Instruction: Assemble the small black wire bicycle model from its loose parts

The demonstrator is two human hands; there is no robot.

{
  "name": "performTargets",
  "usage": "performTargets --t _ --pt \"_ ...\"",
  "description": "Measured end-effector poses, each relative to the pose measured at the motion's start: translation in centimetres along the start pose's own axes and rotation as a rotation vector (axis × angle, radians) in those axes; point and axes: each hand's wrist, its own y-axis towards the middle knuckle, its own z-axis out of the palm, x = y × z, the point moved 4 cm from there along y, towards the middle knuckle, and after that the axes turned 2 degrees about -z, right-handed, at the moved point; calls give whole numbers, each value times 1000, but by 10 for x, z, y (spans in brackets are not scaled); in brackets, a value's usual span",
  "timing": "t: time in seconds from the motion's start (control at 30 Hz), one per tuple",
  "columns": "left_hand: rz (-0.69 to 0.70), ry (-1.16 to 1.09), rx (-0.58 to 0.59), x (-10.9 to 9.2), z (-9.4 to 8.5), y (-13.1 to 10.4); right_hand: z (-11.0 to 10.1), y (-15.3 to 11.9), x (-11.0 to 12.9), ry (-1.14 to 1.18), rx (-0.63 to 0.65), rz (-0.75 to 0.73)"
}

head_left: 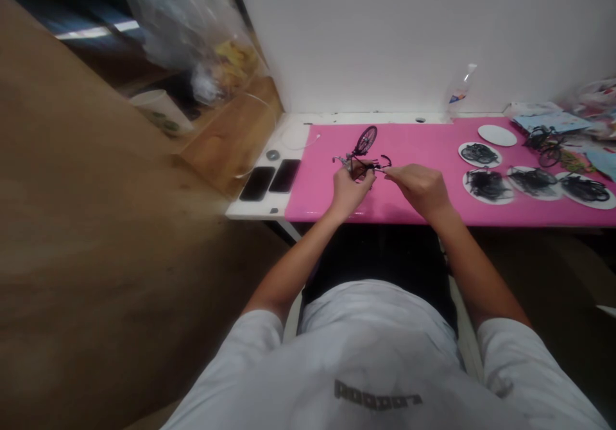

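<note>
Pictured from above at a pink-topped bench [433, 208]: small model bicycle [362, 154] held just above the mat, toward the bench's left part, midway between front and back edges. Left hand [350, 189] closed around the frame from below, one wheel standing up behind the fingers, handlebar jutting right. Right hand [419, 186] pinched narrow at its fingertips, touching the handlebar end of the model; whether anything small sits in that pinch cannot be told. Near the left edge, on the white strip beside the mat, two dark phones [270, 179] lying side by side. Toward the right end, white paper plates [488, 186] heaped with black parts, one bare plate [497, 135] behind them near the back edge, another assembled model bicycle [546, 144] beyond. Clear plastic bottle [459, 90] against the wall at the back edge.
</note>
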Motion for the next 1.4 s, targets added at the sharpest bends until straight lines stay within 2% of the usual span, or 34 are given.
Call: performTargets --t 0.27,0.63,0.87,1.0,1.13,1.4 --pt "39 40 -12 2 0 0 6 -4 -5 -47 46 23" --pt "116 115 11 -4 6 -9 14 -2 -6 -189 87 206" --pt "148 176 1 -13 4 -11 12 -2 1 -38 69 263" --pt "140 163 0 -13 2 -9 19 -4 -1 48 117 254" --pt "157 165 0 -13 1 -8 25 -4 -5 -9 149 272" --pt "166 223 11 -11 5 -12 28 -4 -3 -126 119 308"
